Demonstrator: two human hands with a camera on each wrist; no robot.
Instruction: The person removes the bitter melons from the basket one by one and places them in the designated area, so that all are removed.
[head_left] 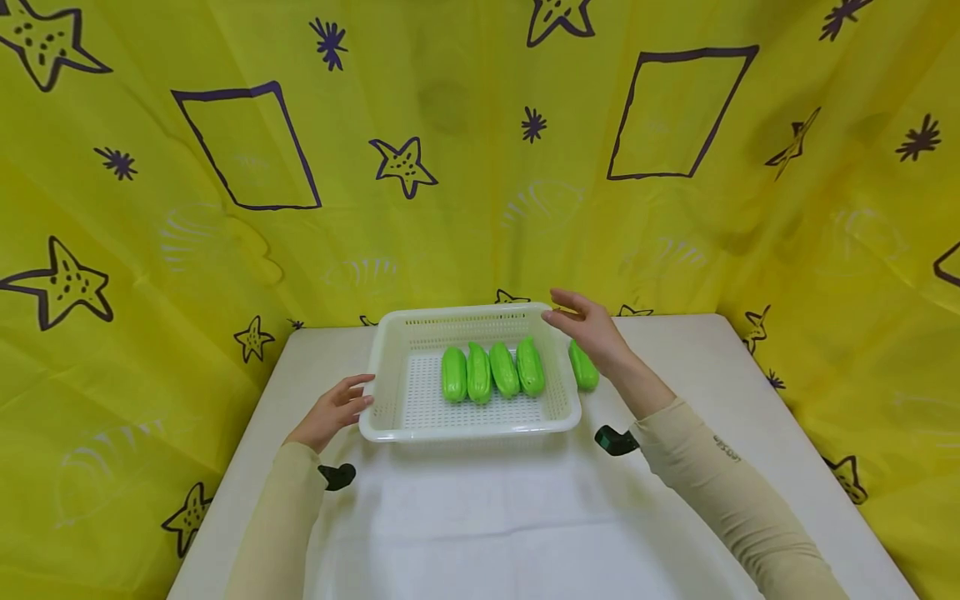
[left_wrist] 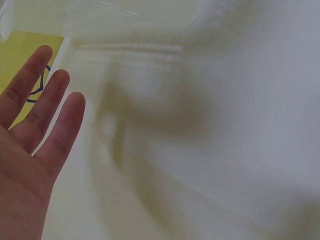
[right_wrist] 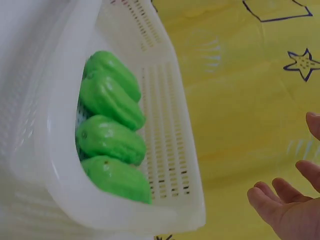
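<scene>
A white plastic basket [head_left: 469, 434] with slotted sides stands on the table. Side by side in its right half lie several glossy green, cucumber-like vegetables [head_left: 503, 370], also seen in the right wrist view as ridged green vegetables [right_wrist: 111, 143]. Another green vegetable [head_left: 582, 367] lies on the table just outside the basket's right wall. My left hand [head_left: 330, 412] is at the basket's left rim with fingers extended; whether they touch it I cannot tell. Above the far right corner is my right hand [head_left: 592, 329], its fingers loosely bent and holding nothing.
The white tabletop [head_left: 465, 517] carries the basket. A yellow curtain [head_left: 465, 167] with dark stars and frames hangs behind the table and on both sides. Dark wrist devices, one at the left wrist [head_left: 337, 477] and one at the right wrist [head_left: 617, 440], stick out inward.
</scene>
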